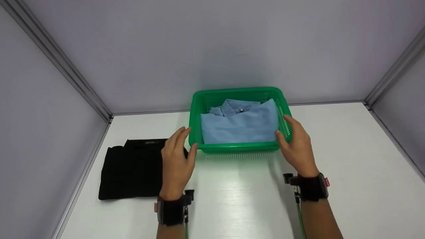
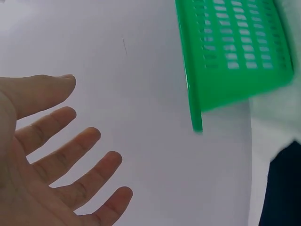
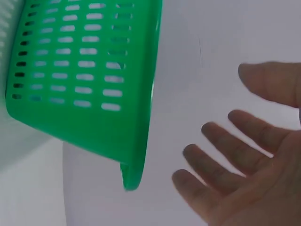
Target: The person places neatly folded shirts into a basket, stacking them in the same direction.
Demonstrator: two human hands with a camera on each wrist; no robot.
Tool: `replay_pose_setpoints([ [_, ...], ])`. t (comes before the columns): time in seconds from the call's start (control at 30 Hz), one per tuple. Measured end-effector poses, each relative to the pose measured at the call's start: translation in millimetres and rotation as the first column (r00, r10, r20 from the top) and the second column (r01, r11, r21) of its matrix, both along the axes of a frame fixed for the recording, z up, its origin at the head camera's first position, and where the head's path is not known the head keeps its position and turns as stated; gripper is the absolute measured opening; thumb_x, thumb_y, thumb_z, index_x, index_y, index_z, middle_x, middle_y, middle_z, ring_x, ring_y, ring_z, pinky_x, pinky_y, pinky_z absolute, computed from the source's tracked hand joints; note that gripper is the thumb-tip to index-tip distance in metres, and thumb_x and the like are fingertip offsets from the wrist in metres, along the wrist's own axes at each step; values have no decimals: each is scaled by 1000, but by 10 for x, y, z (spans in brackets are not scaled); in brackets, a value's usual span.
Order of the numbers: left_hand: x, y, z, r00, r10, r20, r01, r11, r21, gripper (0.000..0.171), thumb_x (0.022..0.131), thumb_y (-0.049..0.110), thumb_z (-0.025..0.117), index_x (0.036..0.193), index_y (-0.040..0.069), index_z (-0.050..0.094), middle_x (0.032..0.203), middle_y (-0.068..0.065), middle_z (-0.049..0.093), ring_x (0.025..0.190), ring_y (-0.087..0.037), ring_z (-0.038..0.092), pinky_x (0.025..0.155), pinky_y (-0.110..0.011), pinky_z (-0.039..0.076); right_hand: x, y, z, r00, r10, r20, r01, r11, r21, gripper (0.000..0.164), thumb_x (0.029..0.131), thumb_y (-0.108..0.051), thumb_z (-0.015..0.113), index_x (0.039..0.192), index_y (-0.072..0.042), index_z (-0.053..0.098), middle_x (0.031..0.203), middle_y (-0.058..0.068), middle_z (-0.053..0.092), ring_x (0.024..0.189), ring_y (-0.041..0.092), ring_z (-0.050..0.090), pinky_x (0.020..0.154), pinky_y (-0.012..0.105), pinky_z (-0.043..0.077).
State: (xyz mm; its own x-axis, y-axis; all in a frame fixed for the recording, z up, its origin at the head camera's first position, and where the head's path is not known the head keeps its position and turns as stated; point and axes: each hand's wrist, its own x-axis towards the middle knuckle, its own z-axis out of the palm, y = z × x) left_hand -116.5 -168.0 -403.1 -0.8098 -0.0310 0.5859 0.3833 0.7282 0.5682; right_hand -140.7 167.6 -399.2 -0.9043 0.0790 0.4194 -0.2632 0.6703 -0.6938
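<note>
A green plastic basket (image 1: 240, 146) with slotted sides stands on the table near the back wall. Inside it lies a folded light-blue collared shirt (image 1: 239, 127). My left hand (image 1: 177, 159) hovers by the basket's front left corner, partly over a folded black garment (image 1: 132, 172). At the front right corner is my right hand (image 1: 297, 146), its thumb and fingers spread. In the left wrist view the left hand (image 2: 66, 160) is apart from the basket (image 2: 225, 89), fingers extended. The right wrist view likewise shows a gap between the right hand (image 3: 244, 165) and the basket (image 3: 131, 117).
The white table (image 1: 239, 205) is bounded by a pale back wall (image 1: 206, 49) and side panels with metal corner rails (image 1: 66, 63). Black bands with small cameras and green cables sit on both wrists, including the right wristband (image 1: 312, 187).
</note>
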Motion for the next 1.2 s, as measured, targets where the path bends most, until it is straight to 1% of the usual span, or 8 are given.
replay_pose_setpoints([
  [0.23, 136, -552, -121, 995, 95, 35, -93, 995, -46, 45, 101, 18, 72, 144, 6, 63, 151, -18, 59, 140, -42, 53, 107, -66, 43, -448, 9, 241, 981, -20, 193, -14, 985, 170, 61, 106, -19, 60, 156, 9, 40, 156, 34, 46, 146, 51, 45, 120, 65, 38],
  [0.43, 424, -826, -241, 986, 157, 55, -154, 987, -56, 47, 99, 13, 74, 144, 4, 62, 151, -20, 58, 136, -45, 54, 105, -68, 43, -836, -4, 211, 914, 22, 405, -103, 978, 181, 70, 106, -22, 59, 158, 15, 30, 159, 39, 40, 146, 54, 43, 119, 64, 41],
  [0.53, 583, -915, -278, 978, 190, 85, -185, 981, -61, 49, 98, 12, 75, 144, 3, 61, 151, -21, 58, 135, -46, 55, 105, -69, 43, -930, -4, 194, 865, 30, 500, -150, 968, 201, 76, 105, -24, 59, 157, 19, 24, 158, 42, 38, 142, 54, 47, 117, 63, 44],
  [0.63, 720, -968, -288, 972, 212, 99, -207, 977, -59, 49, 98, 10, 75, 144, 2, 61, 149, -22, 58, 134, -47, 55, 104, -72, 43, -987, 1, 179, 804, 30, 594, -207, 951, 232, 74, 105, -28, 60, 152, 22, 30, 142, 42, 52, 120, 45, 61, 102, 54, 54],
  [0.83, 859, -998, -304, 966, 233, 117, -227, 972, -57, 48, 96, 7, 76, 142, 0, 63, 146, -24, 60, 131, -49, 57, 100, -75, 44, -1024, 168, 85, 705, -11, 710, -223, 946, 236, 42, 101, -16, 54, 126, 18, 53, 96, 15, 54, 76, 20, 55, 62, 27, 48],
  [0.97, 876, -987, -320, 963, 238, 128, -233, 971, -53, 48, 96, 7, 76, 142, 1, 63, 146, -23, 61, 131, -48, 57, 101, -73, 44, -998, 302, 34, 610, 109, 785, -179, 984, 3, 44, 99, -6, 51, 135, 19, 46, 105, 17, 53, 76, 16, 54, 64, 25, 51],
  [1.1, 893, -971, -342, 965, 219, 146, -212, 975, -61, 48, 97, 8, 76, 143, 1, 62, 146, -24, 61, 131, -49, 58, 102, -73, 44, -938, 364, 34, 519, 183, 835, -177, 979, -105, 52, 99, -6, 55, 141, 21, 41, 116, 23, 55, 86, 20, 61, 77, 29, 58],
  [1.2, 898, -971, -359, 965, 213, 151, -205, 977, -64, 49, 96, 7, 76, 143, 1, 62, 146, -24, 60, 130, -49, 58, 102, -73, 44, -917, 401, 113, 505, 171, 846, -215, 974, -69, 64, 103, -14, 57, 150, 22, 33, 143, 33, 51, 116, 30, 66, 99, 35, 58],
])
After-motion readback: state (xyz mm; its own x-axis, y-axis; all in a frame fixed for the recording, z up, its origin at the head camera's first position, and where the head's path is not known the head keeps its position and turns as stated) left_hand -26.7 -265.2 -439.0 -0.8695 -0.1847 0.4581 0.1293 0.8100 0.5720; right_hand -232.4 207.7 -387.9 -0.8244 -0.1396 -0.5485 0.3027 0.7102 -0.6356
